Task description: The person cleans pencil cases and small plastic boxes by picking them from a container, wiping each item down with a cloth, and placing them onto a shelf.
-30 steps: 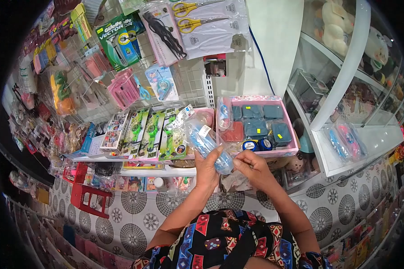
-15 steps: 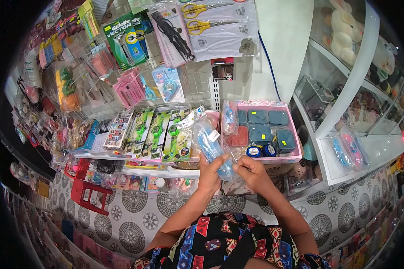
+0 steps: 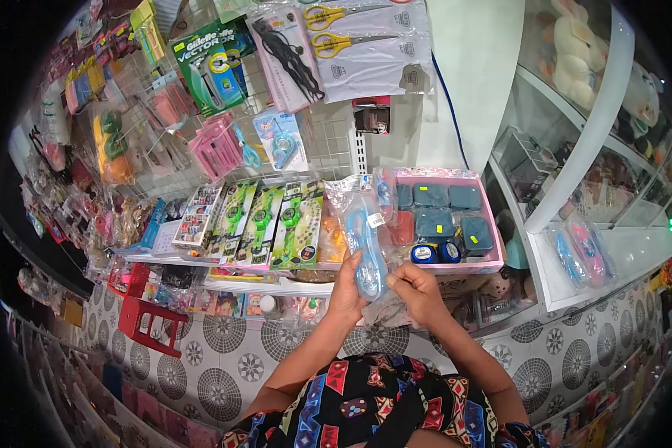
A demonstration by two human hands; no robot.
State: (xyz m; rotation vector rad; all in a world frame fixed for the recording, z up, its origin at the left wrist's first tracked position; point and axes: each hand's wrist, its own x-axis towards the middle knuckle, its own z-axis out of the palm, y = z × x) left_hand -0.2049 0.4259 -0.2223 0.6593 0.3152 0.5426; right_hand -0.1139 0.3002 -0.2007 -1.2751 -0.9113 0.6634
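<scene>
In the head view I hold a clear plastic packet (image 3: 367, 250) with a light blue, looped, cord-like item inside and a small white tag on it. My left hand (image 3: 346, 290) grips the packet's lower left side, thumb along its edge. At the lower right edge, my right hand (image 3: 418, 293) is closed in a pinch on the packet's plastic. The packet stands nearly upright, its top end partly covering the shelf goods behind. Just beyond my right hand is a pink box (image 3: 493, 224) with wrapped dark blue-grey cases (image 3: 434, 222) and a reddish case (image 3: 395, 227).
Left on the shelf lie several green toy watch packs (image 3: 262, 218). Scissors (image 3: 351, 43) and a razor pack (image 3: 210, 71) hang above. A glass case (image 3: 567, 149) stands right, with blue and pink packets (image 3: 588, 250) on its ledge. A red stool (image 3: 151, 321) is on the floor.
The packet has turned more upright and shifted slightly right, showing its looped contents more clearly. My right hand has moved slightly down and right, still pinching at its edge.
</scene>
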